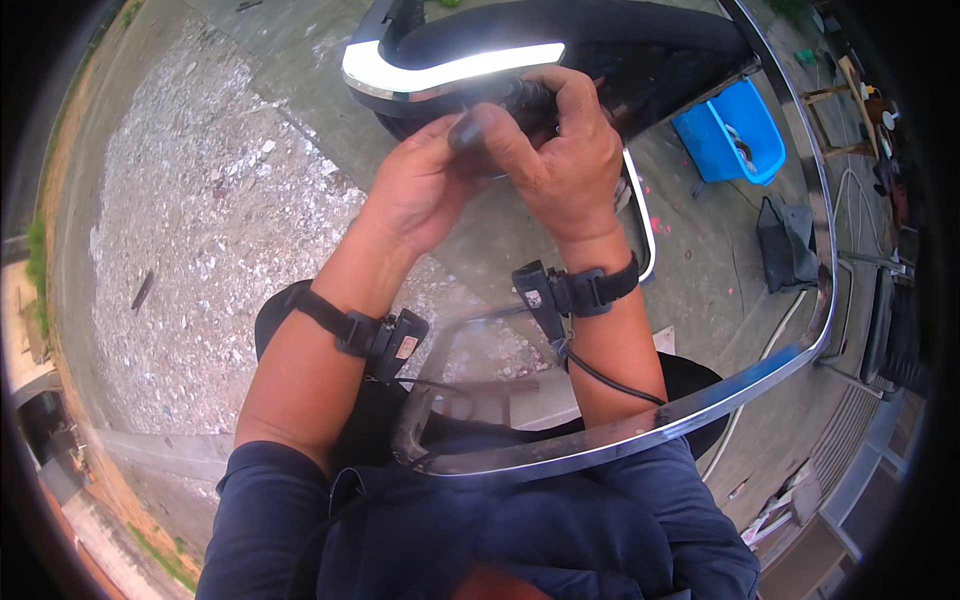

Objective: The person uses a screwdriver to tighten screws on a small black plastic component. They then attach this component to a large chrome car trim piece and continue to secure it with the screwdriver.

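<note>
Concrete (700, 240) is overhung by a seat (640, 40). Near its left corner, the left hand (422, 185) and right hand (575, 155) are curled; whether anything is grasped cannot be told.

We get bright, diffuse daylight, whitening the pale rubble (190, 220) and glaring off the polished metal frame (450, 68), while the black panel (680, 85) lies in shade. Fine detail between the hands (575, 155) looks soft; outlines bend toward our dark, round rim.
</note>
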Motion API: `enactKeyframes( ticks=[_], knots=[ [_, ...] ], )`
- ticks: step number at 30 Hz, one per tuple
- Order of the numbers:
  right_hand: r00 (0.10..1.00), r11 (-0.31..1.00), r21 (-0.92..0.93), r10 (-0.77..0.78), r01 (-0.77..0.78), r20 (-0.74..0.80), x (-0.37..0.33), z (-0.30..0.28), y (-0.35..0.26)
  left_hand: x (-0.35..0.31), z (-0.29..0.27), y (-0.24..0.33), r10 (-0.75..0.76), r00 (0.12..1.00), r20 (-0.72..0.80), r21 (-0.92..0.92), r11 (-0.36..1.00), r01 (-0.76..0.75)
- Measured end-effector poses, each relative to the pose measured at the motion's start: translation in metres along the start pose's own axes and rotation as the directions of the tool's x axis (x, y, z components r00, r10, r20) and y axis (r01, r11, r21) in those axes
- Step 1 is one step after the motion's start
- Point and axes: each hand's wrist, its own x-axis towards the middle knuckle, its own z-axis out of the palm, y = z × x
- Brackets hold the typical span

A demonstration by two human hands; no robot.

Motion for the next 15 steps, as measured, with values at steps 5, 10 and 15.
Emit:
enactKeyframes(
  ticks=[5, 10, 15],
  knots=[
    [0.976, 0.975, -0.061, -0.217, 0.215, -0.021, 0.011, 0.009, -0.014, 0.006, -0.013, -0.002, -0.020, 0.993, 0.119, -0.081, 0.996, 0.030],
    [0.971, 0.964, -0.120, -0.240, 0.239, 0.009, 0.015, 0.014, -0.021, 0.008, -0.014, -0.002, -0.041, 0.995, 0.091, -0.138, 0.989, 0.053],
    [0.997, 0.997, -0.014, -0.082, 0.082, -0.006, 0.011, 0.013, -0.017, 0.007, -0.011, 0.001, 0.017, 0.995, 0.100, -0.023, 1.000, -0.014]
  ],
)
